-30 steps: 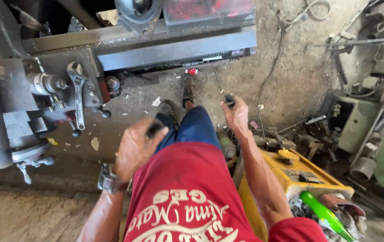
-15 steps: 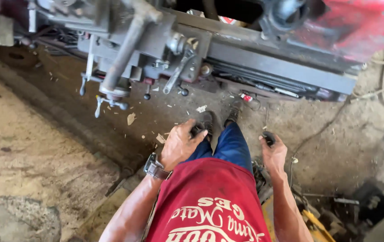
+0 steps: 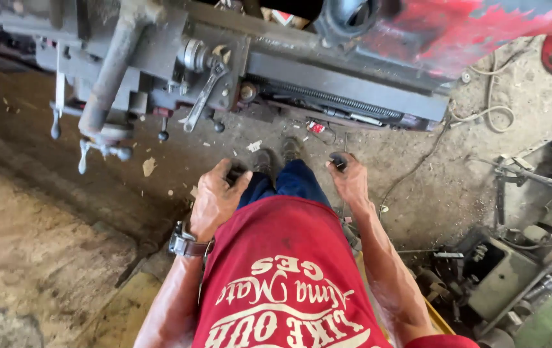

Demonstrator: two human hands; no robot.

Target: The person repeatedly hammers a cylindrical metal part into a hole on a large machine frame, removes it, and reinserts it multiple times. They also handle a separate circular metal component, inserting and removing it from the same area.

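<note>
I stand on a dirt workshop floor facing a grey lathe (image 3: 327,71). My left hand (image 3: 215,200), with a wristwatch, is curled around a small dark object (image 3: 235,174) at waist height. A short way off, my right hand (image 3: 348,179) grips another small dark piece (image 3: 338,161) between thumb and fingers. Both hands hover in front of my red shirt and blue trousers, above my dark shoes (image 3: 276,154). What the two dark pieces are cannot be made out.
Lathe handles and a lever (image 3: 202,96) jut out toward me at upper left. A small red item (image 3: 315,127) lies under the lathe bed. Cables (image 3: 488,116) trail at right, beside scrap metal parts (image 3: 514,258). A yellow box edge (image 3: 434,316) sits by my right arm.
My head has swung left then back slightly, shifting the lathe across the view. Both hands stay at waist height, still closed on their dark pieces.
</note>
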